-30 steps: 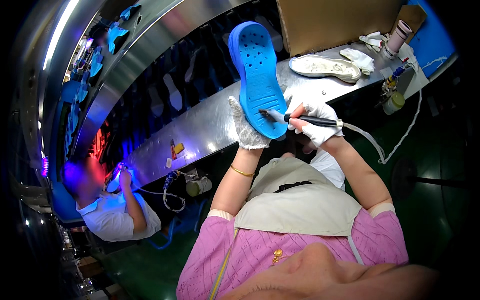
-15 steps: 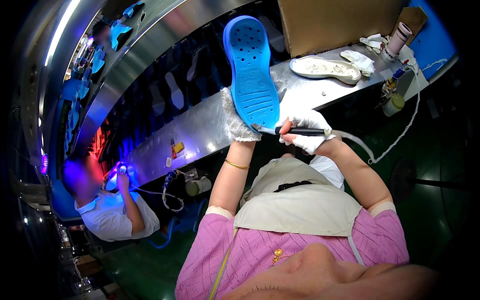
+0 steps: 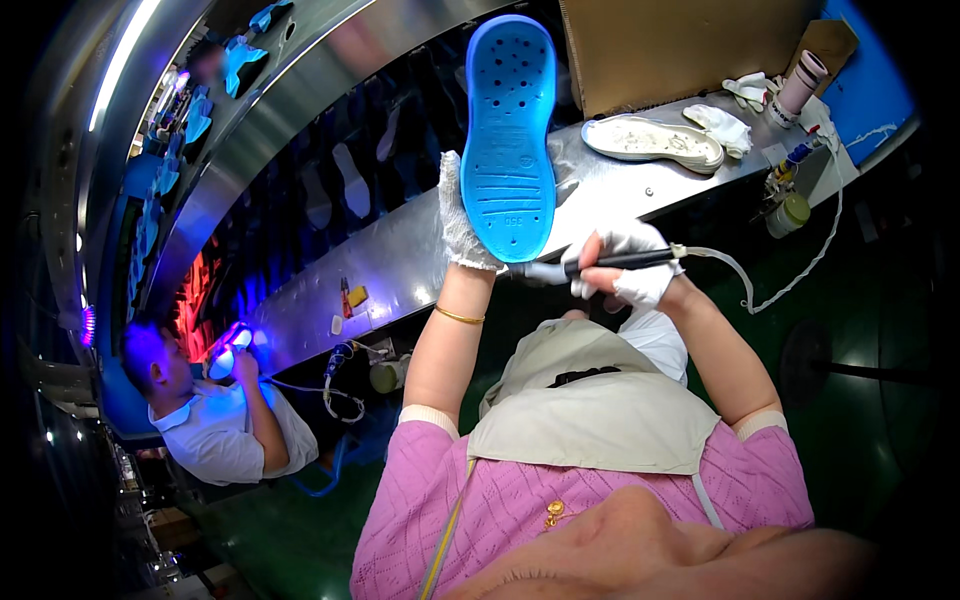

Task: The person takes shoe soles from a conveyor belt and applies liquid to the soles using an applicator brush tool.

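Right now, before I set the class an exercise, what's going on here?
A person's white-gloved left grip holds a blue shoe sole with small holes. The white-gloved right grip holds a black-handled brush on a pale hose, its dark tip close to the sole's near end; contact is unclear. A cream shoe sole lies on the shiny metal bench. A co-worker in white is at the left.

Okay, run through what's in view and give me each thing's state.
Left hand: gloved, gripping the blue sole.
Blue sole: held up, holed end away from the person.
Right hand: gloved, some fingertips bare, gripping the brush.
Brush: bristles by the sole's near end, contact unclear.
Hose: attached to the brush handle.
Pale sole: lying on the metal bench.
Loose white glove: crumpled.
Tube light: lit.
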A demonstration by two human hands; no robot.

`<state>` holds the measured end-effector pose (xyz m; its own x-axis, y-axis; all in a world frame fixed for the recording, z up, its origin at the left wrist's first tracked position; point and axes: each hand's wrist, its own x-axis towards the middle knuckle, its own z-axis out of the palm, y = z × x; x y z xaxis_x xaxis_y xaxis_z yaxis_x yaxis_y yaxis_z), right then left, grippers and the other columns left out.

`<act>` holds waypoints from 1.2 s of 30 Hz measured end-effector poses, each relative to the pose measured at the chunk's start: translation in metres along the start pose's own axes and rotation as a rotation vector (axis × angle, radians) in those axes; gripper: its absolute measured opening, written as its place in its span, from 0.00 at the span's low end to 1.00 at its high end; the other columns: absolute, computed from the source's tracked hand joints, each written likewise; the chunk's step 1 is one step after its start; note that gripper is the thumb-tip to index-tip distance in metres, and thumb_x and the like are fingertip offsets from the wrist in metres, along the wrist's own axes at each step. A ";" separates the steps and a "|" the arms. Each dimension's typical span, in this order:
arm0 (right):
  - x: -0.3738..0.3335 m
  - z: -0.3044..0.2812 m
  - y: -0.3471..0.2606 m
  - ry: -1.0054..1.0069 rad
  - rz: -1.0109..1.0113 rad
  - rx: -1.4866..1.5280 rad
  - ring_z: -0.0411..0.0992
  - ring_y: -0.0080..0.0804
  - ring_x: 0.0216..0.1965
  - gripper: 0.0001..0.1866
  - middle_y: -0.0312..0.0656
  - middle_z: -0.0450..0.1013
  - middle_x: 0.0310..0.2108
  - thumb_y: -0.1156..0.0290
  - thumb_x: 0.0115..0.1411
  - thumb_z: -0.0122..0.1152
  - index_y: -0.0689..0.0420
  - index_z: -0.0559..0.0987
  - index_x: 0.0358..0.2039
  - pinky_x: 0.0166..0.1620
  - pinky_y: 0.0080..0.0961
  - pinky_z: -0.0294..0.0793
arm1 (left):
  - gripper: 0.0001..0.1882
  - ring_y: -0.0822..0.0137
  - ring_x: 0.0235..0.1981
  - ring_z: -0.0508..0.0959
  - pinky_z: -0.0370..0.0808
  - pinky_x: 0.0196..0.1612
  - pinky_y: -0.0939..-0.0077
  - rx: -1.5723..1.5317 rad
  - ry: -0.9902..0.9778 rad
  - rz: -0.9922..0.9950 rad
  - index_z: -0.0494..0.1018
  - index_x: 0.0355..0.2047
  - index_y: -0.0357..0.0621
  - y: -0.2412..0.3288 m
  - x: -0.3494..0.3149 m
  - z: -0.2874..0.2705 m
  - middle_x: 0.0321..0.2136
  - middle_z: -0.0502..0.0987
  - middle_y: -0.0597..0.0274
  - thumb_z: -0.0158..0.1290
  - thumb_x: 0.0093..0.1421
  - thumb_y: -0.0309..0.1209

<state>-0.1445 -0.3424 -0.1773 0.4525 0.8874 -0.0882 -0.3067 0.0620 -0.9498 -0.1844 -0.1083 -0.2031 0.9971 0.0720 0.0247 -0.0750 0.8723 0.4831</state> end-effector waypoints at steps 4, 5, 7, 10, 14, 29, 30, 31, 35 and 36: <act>0.020 -0.002 -0.003 0.041 -0.461 -0.324 0.74 0.26 0.37 0.09 0.39 0.74 0.37 0.83 0.52 0.62 0.56 0.74 0.31 0.44 0.24 0.74 | 0.36 0.49 0.47 0.79 0.77 0.52 0.52 -0.050 0.077 -0.071 0.69 0.55 0.37 0.004 0.004 0.005 0.48 0.76 0.43 0.45 0.63 0.58; 0.025 -0.003 -0.002 0.054 -0.563 -0.551 0.73 0.28 0.37 0.09 0.40 0.74 0.38 0.85 0.51 0.62 0.57 0.75 0.30 0.44 0.24 0.74 | 0.35 0.49 0.45 0.79 0.78 0.50 0.53 -0.024 0.093 -0.092 0.69 0.55 0.36 0.006 0.006 0.007 0.47 0.76 0.42 0.45 0.63 0.57; 0.031 -0.004 0.003 0.029 -0.462 -0.565 0.74 0.31 0.38 0.10 0.38 0.75 0.38 0.84 0.49 0.63 0.55 0.76 0.30 0.45 0.26 0.74 | 0.34 0.50 0.42 0.81 0.80 0.47 0.55 0.080 0.213 -0.122 0.69 0.53 0.34 0.008 0.010 0.011 0.45 0.77 0.41 0.46 0.64 0.56; 0.033 -0.003 0.006 0.019 -0.106 -0.481 0.73 0.28 0.39 0.10 0.35 0.76 0.37 0.81 0.51 0.64 0.53 0.77 0.33 0.44 0.25 0.73 | 0.34 0.51 0.39 0.82 0.82 0.43 0.59 0.157 0.193 -0.214 0.69 0.53 0.32 0.010 0.015 0.014 0.43 0.78 0.41 0.47 0.64 0.55; 0.033 -0.010 -0.011 -0.015 0.067 -0.445 0.73 0.25 0.37 0.09 0.34 0.75 0.32 0.81 0.51 0.63 0.52 0.80 0.30 0.42 0.22 0.73 | 0.30 0.55 0.37 0.82 0.82 0.40 0.63 0.302 0.192 -0.379 0.73 0.50 0.34 0.015 0.020 0.014 0.41 0.79 0.45 0.49 0.64 0.51; 0.030 -0.043 -0.033 -0.032 -0.077 -0.598 0.74 0.27 0.34 0.08 0.35 0.77 0.30 0.81 0.42 0.66 0.55 0.79 0.25 0.40 0.22 0.74 | 0.29 0.58 0.35 0.82 0.83 0.39 0.65 0.472 0.254 -0.476 0.73 0.51 0.38 0.014 0.015 0.010 0.38 0.80 0.48 0.48 0.65 0.52; 0.027 -0.043 -0.033 -0.018 0.025 -0.334 0.74 0.24 0.35 0.09 0.35 0.77 0.32 0.81 0.46 0.67 0.56 0.79 0.30 0.40 0.21 0.74 | 0.31 0.55 0.39 0.82 0.83 0.40 0.65 0.344 0.154 -0.482 0.69 0.55 0.37 0.012 0.014 0.009 0.42 0.79 0.46 0.46 0.66 0.53; 0.025 -0.036 -0.027 -0.009 -0.077 -0.193 0.73 0.22 0.34 0.09 0.34 0.75 0.32 0.79 0.52 0.68 0.57 0.78 0.34 0.40 0.20 0.73 | 0.34 0.52 0.44 0.80 0.81 0.45 0.61 0.333 0.141 -0.353 0.66 0.58 0.36 0.008 0.013 0.008 0.48 0.76 0.44 0.42 0.67 0.55; 0.023 0.005 0.003 0.223 -0.144 -0.484 0.72 0.19 0.33 0.09 0.33 0.76 0.32 0.77 0.55 0.66 0.56 0.79 0.37 0.39 0.18 0.73 | 0.38 0.50 0.48 0.78 0.75 0.54 0.55 -0.044 0.035 -0.138 0.65 0.59 0.37 -0.014 0.005 -0.001 0.51 0.74 0.46 0.37 0.66 0.60; 0.021 0.014 0.009 0.165 -0.252 -0.446 0.73 0.19 0.33 0.08 0.33 0.76 0.30 0.77 0.55 0.67 0.56 0.79 0.36 0.39 0.18 0.73 | 0.39 0.49 0.49 0.77 0.75 0.54 0.53 -0.048 0.070 -0.103 0.64 0.60 0.38 -0.017 0.004 -0.004 0.52 0.74 0.45 0.37 0.65 0.61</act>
<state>-0.1495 -0.3171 -0.1835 0.6027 0.7843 0.1469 0.1977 0.0315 -0.9797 -0.1793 -0.1205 -0.2147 0.9963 0.0133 -0.0848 0.0252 0.8989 0.4374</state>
